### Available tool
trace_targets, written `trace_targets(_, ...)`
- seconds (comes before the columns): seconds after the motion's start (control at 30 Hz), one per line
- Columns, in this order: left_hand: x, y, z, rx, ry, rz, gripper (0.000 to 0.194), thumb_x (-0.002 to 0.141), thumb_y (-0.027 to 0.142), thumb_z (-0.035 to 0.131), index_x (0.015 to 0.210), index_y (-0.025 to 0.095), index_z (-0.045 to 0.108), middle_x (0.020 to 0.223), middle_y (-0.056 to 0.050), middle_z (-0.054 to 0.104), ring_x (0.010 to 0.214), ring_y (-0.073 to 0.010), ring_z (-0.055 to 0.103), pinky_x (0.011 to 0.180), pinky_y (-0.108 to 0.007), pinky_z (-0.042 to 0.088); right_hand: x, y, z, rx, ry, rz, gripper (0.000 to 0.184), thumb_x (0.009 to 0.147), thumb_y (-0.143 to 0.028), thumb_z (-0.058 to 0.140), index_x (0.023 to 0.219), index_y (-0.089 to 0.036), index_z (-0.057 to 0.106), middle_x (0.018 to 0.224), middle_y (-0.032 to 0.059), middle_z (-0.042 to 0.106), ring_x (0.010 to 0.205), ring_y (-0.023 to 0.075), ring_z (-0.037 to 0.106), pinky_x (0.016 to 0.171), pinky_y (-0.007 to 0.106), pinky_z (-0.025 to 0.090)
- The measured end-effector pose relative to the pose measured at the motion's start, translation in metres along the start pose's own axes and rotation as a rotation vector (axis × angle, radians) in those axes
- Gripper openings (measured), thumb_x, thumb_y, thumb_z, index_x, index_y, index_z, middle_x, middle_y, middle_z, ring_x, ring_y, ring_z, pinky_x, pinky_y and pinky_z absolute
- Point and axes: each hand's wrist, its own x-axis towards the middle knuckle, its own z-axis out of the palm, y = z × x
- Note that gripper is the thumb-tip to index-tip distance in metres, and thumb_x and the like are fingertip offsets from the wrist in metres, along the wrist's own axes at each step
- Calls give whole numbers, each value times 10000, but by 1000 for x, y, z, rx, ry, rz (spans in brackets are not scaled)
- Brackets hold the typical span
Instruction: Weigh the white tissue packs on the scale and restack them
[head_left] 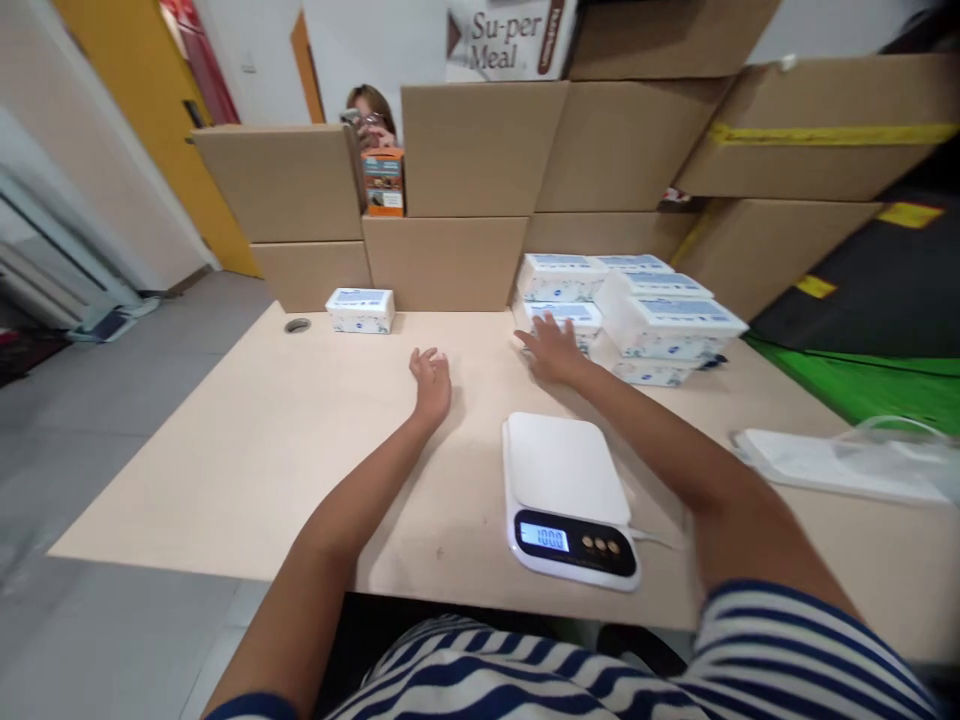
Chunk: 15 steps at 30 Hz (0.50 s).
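Note:
My right hand (553, 350) reaches out at the front left of a stack of white tissue packs (686, 318), fingers spread. Its fingertips overlap the lower left tissue pack (564, 312); whether they touch it I cannot tell. My left hand (432, 384) hovers over the middle of the table with loosely bent fingers and nothing in it. A single tissue pack (361, 312) lies at the back left. Between my forearms sits a white kitchen scale (568, 465), its plate bare and its blue display (544, 538) lit.
Cardboard boxes (446, 262) form a wall along the back of the table (247, 465). A tape roll (297, 326) lies at the back left. To the right is a white power strip (832, 465). Behind the boxes, a person (373, 118) holds up a phone.

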Motion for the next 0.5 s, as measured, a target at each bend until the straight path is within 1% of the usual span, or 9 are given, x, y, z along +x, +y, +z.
trace_targets(0.07, -4, -2, -3, 49, 21, -28, 320, 1117, 370, 531, 1398, 221, 565, 1780, -191, 326, 1565, -234, 556, 1304, -376, 488, -42, 1, -5, 27, 12, -12, 557, 1011, -369, 601, 1535, -182, 617, 1758, 276, 437, 1691, 516, 311, 1267, 884, 238)
trace_targets(0.13, -6, -5, -5, 115, 68, -63, 346, 1093, 390, 571, 1400, 230, 577, 1789, -187, 327, 1653, -270, 451, 1362, -419, 411, -93, 13, -8, 61, 112, 40, 580, 1047, -472, 485, 1572, -258, 610, 1787, 214, 434, 1706, 482, 322, 1301, 866, 239)
trace_targets(0.2, -2, -4, -5, 200, 122, -102, 379, 1066, 408, 605, 1398, 226, 590, 1787, -207, 334, 1724, -325, 319, 1404, -490, 324, -141, 31, -6, 189, 188, 98, 580, 1032, -571, 478, 1558, -377, 625, 1707, 142, 569, 1626, 443, 489, 1309, 806, 347)
trace_targets(0.27, 13, 5, -7, 310, 152, -116, 451, 1015, 405, 675, 1408, 198, 597, 1746, -253, 392, 1732, -390, 281, 1408, -557, 285, -177, 45, 0, 368, 270, 126, 510, 1019, -598, 513, 1500, -503, 653, 1525, 70, 736, 1461, 406, 670, 1253, 721, 501)
trace_targets(0.33, 39, 25, -17, 459, 151, -71, 524, 966, 370, 740, 1428, 164, 606, 1706, -273, 453, 1728, -421, 277, 1415, -577, 252, -195, 49, 5, 439, 386, 129, 457, 1029, -563, 509, 1457, -566, 670, 1332, 38, 828, 1306, 407, 765, 1257, 739, 488)
trace_targets(0.37, 55, 40, -25, 549, 137, -24, 540, 962, 352, 749, 1445, 154, 609, 1706, -261, 469, 1734, -415, 266, 1426, -566, 224, -198, 47, 5, 436, 442, 117, 447, 1036, -541, 503, 1448, -583, 673, 1283, 31, 843, 1264, 409, 782, 1287, 750, 443)
trace_targets(0.43, 84, 76, -41, 751, 79, 102, 440, 1033, 327, 669, 1446, 179, 640, 1707, -196, 511, 1746, -353, 253, 1445, -533, 184, -197, 36, 0, 360, 551, 60, 433, 1043, -507, 520, 1440, -582, 677, 1278, 29, 848, 1234, 406, 793, 1351, 739, 334)
trace_targets(0.47, 97, 95, -48, 862, 35, 156, 390, 1059, 315, 640, 1422, 175, 669, 1687, -194, 539, 1737, -354, 271, 1438, -554, 201, -194, 29, -5, 296, 608, 7, 419, 1043, -503, 544, 1434, -557, 685, 1291, 32, 847, 1225, 397, 798, 1374, 715, 296)
trace_targets(0.5, 107, 113, -52, 975, -1, 185, 378, 1075, 312, 638, 1418, 159, 676, 1654, -205, 566, 1696, -370, 348, 1410, -587, 270, -191, 22, -12, 217, 667, -56, 398, 1045, -501, 572, 1422, -507, 699, 1290, 41, 849, 1207, 380, 808, 1388, 697, 268)
